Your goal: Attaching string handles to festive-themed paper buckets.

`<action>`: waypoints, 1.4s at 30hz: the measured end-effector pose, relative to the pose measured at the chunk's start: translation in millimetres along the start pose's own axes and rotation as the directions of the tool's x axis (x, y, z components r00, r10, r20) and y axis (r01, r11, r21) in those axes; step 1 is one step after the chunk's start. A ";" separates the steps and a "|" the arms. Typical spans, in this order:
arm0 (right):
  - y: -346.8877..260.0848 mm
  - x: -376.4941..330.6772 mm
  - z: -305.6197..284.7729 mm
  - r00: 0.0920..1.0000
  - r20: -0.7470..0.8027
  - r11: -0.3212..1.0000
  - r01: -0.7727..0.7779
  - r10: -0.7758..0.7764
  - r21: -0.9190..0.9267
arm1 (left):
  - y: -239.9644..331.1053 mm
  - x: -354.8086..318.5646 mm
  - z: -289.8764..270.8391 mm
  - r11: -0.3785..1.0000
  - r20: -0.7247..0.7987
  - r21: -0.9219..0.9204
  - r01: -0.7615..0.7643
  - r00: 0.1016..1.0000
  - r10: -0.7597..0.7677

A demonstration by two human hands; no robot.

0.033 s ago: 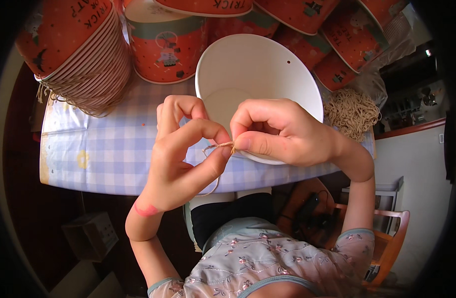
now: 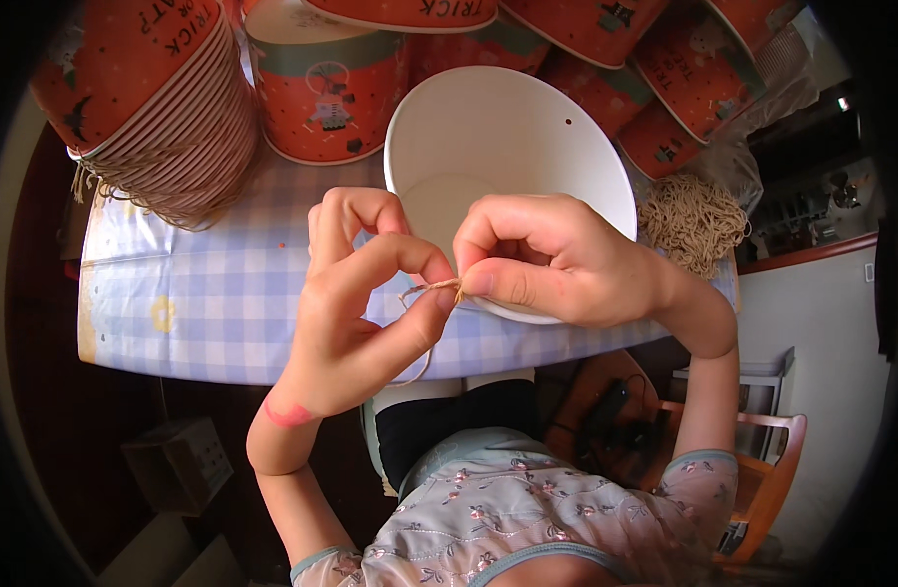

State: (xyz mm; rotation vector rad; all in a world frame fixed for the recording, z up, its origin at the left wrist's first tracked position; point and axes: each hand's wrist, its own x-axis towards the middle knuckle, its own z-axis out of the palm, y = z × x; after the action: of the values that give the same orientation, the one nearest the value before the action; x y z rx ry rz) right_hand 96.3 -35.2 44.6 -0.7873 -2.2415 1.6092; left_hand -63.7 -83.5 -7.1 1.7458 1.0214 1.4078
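My left hand (image 2: 366,303) pinches a thin beige twine (image 2: 432,287) between thumb and forefinger. Right beside it, the thumb and forefinger of my right hand (image 2: 556,259) close on the frayed end of the same twine. A small loop shows near the left fingertips, and a strand hangs down past the table edge. Behind both hands a white-lined paper bucket (image 2: 512,127) lies tilted with its mouth toward me. One small hole is visible near its rim; my right hand covers part of its lower edge.
A tall stack of orange paper buckets (image 2: 175,127) with twine handles leans at the far left. Another orange bucket (image 2: 326,108) stands beside it, with several more at the back right. A heap of loose twine (image 2: 695,223) lies on the checked tablecloth (image 2: 224,303) at right. A wooden chair (image 2: 777,470) is lower right.
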 end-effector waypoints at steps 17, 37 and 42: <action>3.6 0.5 5.9 0.939 -0.025 0.872 0.309 -0.343 -0.380 | 2.7 -0.9 -0.9 0.998 0.016 0.058 0.003 1.000 -0.004; 1.6 7.4 11.9 0.729 0.161 0.194 0.377 -0.666 -0.906 | 0.5 1.3 1.6 0.999 -0.032 0.043 -0.005 0.999 0.006; -1.6 6.2 12.9 0.732 0.200 0.107 0.349 -0.651 -0.931 | -0.9 0.5 4.3 1.000 -0.066 -0.012 -0.021 0.998 0.021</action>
State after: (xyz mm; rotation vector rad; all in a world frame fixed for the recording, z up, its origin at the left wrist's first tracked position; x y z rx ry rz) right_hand 84.2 -42.2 41.0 -0.2349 -2.6372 -0.3282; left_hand -59.6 -82.7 -8.5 1.7158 1.0292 1.4903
